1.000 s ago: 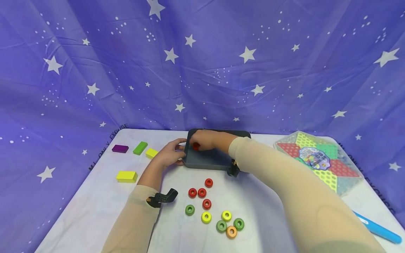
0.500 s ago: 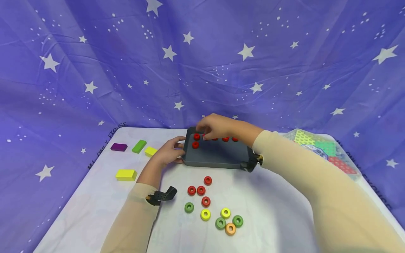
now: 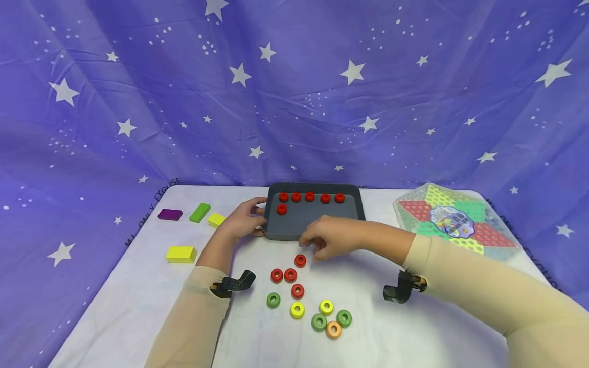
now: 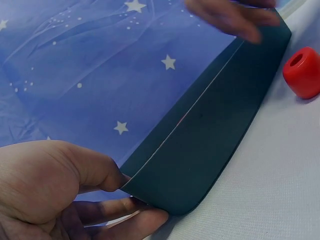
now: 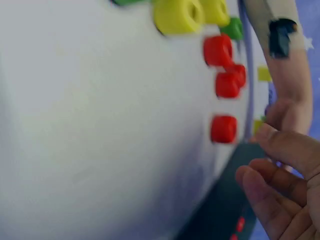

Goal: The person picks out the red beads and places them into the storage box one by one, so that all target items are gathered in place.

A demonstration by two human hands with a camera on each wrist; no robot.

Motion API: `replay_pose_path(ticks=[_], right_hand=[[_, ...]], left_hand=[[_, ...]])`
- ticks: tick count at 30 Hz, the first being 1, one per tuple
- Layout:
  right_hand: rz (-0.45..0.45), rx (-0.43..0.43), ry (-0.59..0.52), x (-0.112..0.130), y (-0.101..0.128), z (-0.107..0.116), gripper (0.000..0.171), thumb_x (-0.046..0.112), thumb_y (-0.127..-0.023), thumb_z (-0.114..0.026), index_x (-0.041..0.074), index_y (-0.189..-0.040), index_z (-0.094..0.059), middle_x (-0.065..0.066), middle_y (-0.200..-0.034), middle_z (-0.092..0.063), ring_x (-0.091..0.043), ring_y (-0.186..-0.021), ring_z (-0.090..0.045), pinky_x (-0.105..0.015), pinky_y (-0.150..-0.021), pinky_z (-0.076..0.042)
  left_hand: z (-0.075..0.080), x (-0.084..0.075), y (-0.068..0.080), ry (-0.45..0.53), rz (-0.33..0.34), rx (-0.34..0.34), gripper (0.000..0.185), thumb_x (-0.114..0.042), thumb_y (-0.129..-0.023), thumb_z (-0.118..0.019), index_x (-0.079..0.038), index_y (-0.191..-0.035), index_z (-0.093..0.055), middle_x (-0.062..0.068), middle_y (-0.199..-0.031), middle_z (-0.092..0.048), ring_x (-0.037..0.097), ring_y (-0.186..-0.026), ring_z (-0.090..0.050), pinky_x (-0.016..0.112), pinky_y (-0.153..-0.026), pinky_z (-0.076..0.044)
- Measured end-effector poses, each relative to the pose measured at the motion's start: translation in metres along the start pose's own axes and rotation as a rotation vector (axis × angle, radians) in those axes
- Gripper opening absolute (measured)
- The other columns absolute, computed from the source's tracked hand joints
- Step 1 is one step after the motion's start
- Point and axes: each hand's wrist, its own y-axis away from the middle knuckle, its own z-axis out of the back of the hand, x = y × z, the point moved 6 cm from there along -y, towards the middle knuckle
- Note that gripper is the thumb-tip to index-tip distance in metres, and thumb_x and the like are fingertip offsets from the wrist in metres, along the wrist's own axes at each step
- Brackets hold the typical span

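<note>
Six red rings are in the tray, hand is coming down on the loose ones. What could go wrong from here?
The right hand hovers over the nearest red ring; three more red rings lie close by, so a loose grab may knock them. The left hand grips only one corner of the tray, which could pivot.

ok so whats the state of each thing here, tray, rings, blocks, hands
dark grey rectangular tray: flat on the table, six red rings inside
red rings in the tray: five in a row along the far wall, one in front
loose red rings: four lying on the table
left hand: fingers grip the tray's left corner
right hand: holds nothing, above the nearest loose red ring
yellow rectangular block: lying flat
</note>
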Motion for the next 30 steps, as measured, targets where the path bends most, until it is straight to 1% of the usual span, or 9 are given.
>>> replay_pose_path(ticks=[4, 10, 12, 13, 17, 19, 22, 26, 30], right_hand=[[-0.032, 0.007, 0.052, 0.003, -0.003, -0.018, 0.041, 0.017, -0.086, -0.078, 0.015, -0.126, -0.070, 0.000, -0.115, -0.071, -0.003, -0.078, -0.061, -0.020, -0.075, -0.053], [-0.072, -0.018, 0.174, 0.004, -0.013, -0.036, 0.042, 0.027, -0.089, -0.078, 0.018, -0.129, -0.069, 0.005, -0.118, -0.070, -0.008, -0.093, -0.061, -0.028, -0.087, -0.054], [-0.067, -0.025, 0.211, 0.004, -0.016, -0.040, 0.040, 0.029, -0.089, -0.078, 0.019, -0.128, -0.070, 0.006, -0.113, -0.069, -0.008, -0.092, -0.059, -0.028, -0.086, -0.054], [-0.063, -0.025, 0.227, 0.005, -0.017, -0.042, 0.038, 0.029, -0.089, -0.077, 0.020, -0.126, -0.070, 0.007, -0.110, -0.068, -0.007, -0.091, -0.059, -0.027, -0.086, -0.054], [-0.038, -0.030, 0.255, 0.006, -0.017, -0.044, 0.030, 0.026, -0.090, -0.076, 0.021, -0.119, -0.072, 0.009, -0.098, -0.064, -0.007, -0.083, -0.055, -0.022, -0.077, -0.051], [-0.026, -0.031, 0.240, 0.007, -0.016, -0.042, 0.028, 0.024, -0.090, -0.076, 0.021, -0.118, -0.073, 0.010, -0.096, -0.063, -0.006, -0.082, -0.054, -0.020, -0.076, -0.050], [-0.010, -0.042, 0.186, 0.008, -0.010, -0.032, 0.029, 0.022, -0.090, -0.076, 0.019, -0.119, -0.073, 0.009, -0.098, -0.065, -0.006, -0.079, -0.055, -0.020, -0.073, -0.051], [0.001, -0.060, 0.131, 0.008, -0.001, -0.010, 0.029, 0.018, -0.090, -0.075, 0.016, -0.119, -0.074, 0.006, -0.102, -0.067, -0.010, -0.079, -0.058, -0.021, -0.071, -0.052], [0.005, -0.065, 0.138, 0.000, 0.003, 0.014, 0.029, 0.014, -0.088, -0.076, 0.014, -0.117, -0.074, 0.006, -0.101, -0.068, -0.009, -0.082, -0.059, -0.021, -0.072, -0.053]], left_hand=[[0.003, 0.002, 0.002, 0.010, 0.006, 0.000, 0.067, 0.003, -0.093, -0.055, -0.011, -0.156, -0.037, 0.024, -0.135, -0.054, 0.033, -0.100, -0.067, 0.039, -0.071, -0.063], [0.002, 0.003, 0.003, 0.009, -0.006, 0.007, 0.067, 0.003, -0.093, -0.055, -0.010, -0.156, -0.036, 0.026, -0.136, -0.054, 0.035, -0.104, -0.066, 0.040, -0.073, -0.063], [0.001, 0.002, 0.002, 0.010, -0.005, 0.013, 0.067, 0.002, -0.094, -0.055, -0.011, -0.157, -0.035, 0.026, -0.138, -0.054, 0.036, -0.105, -0.066, 0.040, -0.073, -0.063], [0.000, -0.002, 0.004, 0.001, 0.000, 0.017, 0.067, 0.002, -0.094, -0.054, -0.010, -0.157, -0.034, 0.027, -0.139, -0.053, 0.038, -0.107, -0.066, 0.041, -0.074, -0.063], [-0.003, -0.004, 0.001, -0.012, 0.017, 0.029, 0.068, 0.002, -0.095, -0.053, -0.011, -0.158, -0.032, 0.027, -0.141, -0.052, 0.041, -0.111, -0.065, 0.043, -0.077, -0.063], [-0.003, -0.004, 0.000, -0.016, 0.016, 0.027, 0.068, 0.002, -0.095, -0.053, -0.011, -0.158, -0.033, 0.027, -0.141, -0.052, 0.040, -0.110, -0.065, 0.043, -0.076, -0.063], [-0.003, -0.001, -0.002, -0.002, 0.001, 0.017, 0.068, 0.002, -0.094, -0.054, -0.013, -0.157, -0.036, 0.025, -0.139, -0.054, 0.035, -0.104, -0.067, 0.040, -0.073, -0.063], [-0.002, -0.002, -0.001, -0.003, -0.001, 0.009, 0.068, 0.002, -0.092, -0.055, -0.013, -0.156, -0.038, 0.024, -0.136, -0.056, 0.033, -0.101, -0.068, 0.039, -0.072, -0.063], [-0.001, -0.001, 0.000, -0.001, 0.007, 0.006, 0.069, 0.002, -0.091, -0.055, -0.012, -0.156, -0.037, 0.024, -0.136, -0.056, 0.033, -0.102, -0.068, 0.039, -0.073, -0.063]])
